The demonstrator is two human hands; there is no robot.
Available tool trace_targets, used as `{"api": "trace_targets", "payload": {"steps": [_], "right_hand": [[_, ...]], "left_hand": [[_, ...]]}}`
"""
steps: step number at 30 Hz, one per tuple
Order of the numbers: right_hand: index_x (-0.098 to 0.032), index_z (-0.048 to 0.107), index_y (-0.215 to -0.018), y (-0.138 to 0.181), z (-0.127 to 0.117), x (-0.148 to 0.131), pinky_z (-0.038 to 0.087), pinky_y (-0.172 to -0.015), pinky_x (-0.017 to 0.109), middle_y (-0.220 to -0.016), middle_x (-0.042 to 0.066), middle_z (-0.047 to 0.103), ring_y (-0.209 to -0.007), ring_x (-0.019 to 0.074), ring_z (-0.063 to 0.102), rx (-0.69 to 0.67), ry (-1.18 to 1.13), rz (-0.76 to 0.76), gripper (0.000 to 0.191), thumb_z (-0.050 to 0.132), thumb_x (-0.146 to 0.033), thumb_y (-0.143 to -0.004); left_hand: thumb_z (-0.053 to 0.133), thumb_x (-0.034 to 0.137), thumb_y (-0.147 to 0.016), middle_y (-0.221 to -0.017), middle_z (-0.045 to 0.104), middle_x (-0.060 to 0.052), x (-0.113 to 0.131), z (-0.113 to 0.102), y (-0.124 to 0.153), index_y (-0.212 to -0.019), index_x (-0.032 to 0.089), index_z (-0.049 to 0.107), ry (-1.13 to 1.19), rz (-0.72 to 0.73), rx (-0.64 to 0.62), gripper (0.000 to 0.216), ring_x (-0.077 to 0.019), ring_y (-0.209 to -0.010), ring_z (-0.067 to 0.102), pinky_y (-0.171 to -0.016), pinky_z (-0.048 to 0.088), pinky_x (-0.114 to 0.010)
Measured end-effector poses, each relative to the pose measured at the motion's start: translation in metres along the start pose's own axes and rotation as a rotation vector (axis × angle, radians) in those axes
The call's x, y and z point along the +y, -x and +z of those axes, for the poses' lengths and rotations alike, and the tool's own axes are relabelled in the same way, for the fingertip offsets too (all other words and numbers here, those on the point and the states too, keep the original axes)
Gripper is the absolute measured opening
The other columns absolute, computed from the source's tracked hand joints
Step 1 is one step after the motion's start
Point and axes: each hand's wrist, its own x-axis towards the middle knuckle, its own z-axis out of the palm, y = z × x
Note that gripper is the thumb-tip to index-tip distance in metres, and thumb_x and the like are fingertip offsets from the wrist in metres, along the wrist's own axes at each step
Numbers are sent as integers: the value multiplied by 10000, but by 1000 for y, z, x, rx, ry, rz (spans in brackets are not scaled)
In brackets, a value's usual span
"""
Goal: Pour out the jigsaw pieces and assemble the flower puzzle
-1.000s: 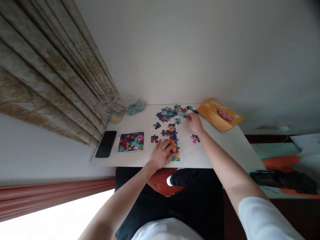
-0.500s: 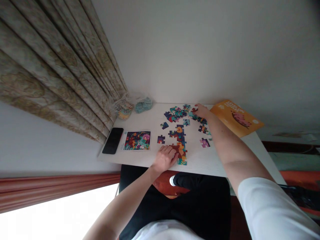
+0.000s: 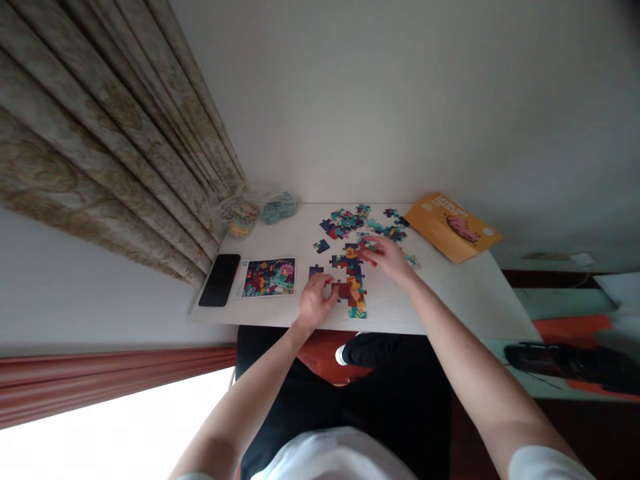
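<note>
A white table (image 3: 450, 293) carries a partly joined strip of colourful jigsaw pieces (image 3: 354, 283). My left hand (image 3: 317, 299) rests at the strip's left side, fingers curled against a piece there. My right hand (image 3: 390, 259) sits at the strip's upper right, fingers pinched on a puzzle piece held against the joined part. A heap of loose pieces (image 3: 360, 222) lies further back. One loose purple piece (image 3: 315, 271) lies just above my left hand.
A printed reference picture (image 3: 269, 277) and a black phone (image 3: 219, 280) lie at the table's left. An orange puzzle box (image 3: 453, 227) sits at the far right. Two plastic bags (image 3: 260, 210) rest near the curtain (image 3: 100, 147). My dark-trousered legs are below the table.
My right hand came back from the far heap of loose pieces to the joined strip, bringing a piece. My left hand shifted slightly left along the strip and curled.
</note>
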Motion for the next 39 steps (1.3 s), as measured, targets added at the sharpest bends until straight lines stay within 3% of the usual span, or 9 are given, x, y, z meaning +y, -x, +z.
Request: {"api": "trace_targets", "payload": {"steps": [5,8,11,23,28,35,39], "right_hand": [[-265,593,-1055,70,39,-1,559,-667,335,-802,-8,754,-726,211,721,-48,-128,96,443,833,-410,-712],[-252,599,-1048,83,47,-1,565,-723,361,-814,10,770,-744,221,733,-66,-146,129,422,823,-412,-728],[-238,628,-1042,84,49,0,564,-750,368,-811,22,777,-757,229,737,-65,-143,128,424,828,-434,-724],[-192,759,-1173,86,48,13,524,-637,319,-817,50,763,-667,195,652,-21,-84,102,510,735,-566,-827],[-217,791,-1168,87,44,23,552,-762,337,-1061,77,799,-858,221,704,-33,-113,116,496,756,-562,-813],[-231,811,-1047,85,45,28,561,-888,399,-1056,77,802,-957,253,722,-23,-176,132,400,813,-509,-760],[-222,765,-1166,86,44,25,560,-887,387,-951,52,799,-892,226,730,-120,-207,136,461,828,-392,-742]], "left_hand": [[719,205,-888,-1320,598,-130,-2,1,2,-1352,221,542,41,51,-49,496,-279,-1259,601,-998,574,-438],[743,233,-902,-1401,572,-145,-3,1,4,-1461,229,470,46,105,-101,622,-296,-1339,565,-1117,510,-496],[728,248,-931,-1422,582,-144,-5,1,4,-1489,241,456,51,126,-123,620,-299,-1352,566,-1142,490,-517],[732,284,-944,-1347,652,-136,-11,4,3,-1446,238,550,28,186,-81,536,-294,-1263,638,-1069,554,-496],[771,322,-913,-1264,669,-132,-10,7,5,-1382,222,606,-59,191,-84,507,-292,-1182,661,-1026,566,-477],[785,371,-899,-1116,690,-102,-2,5,6,-1284,208,632,-182,190,-127,445,-286,-1071,673,-966,559,-458],[776,419,-906,-1013,686,-94,0,9,6,-1168,183,632,-257,176,-64,380,-280,-980,684,-891,565,-433]]}}
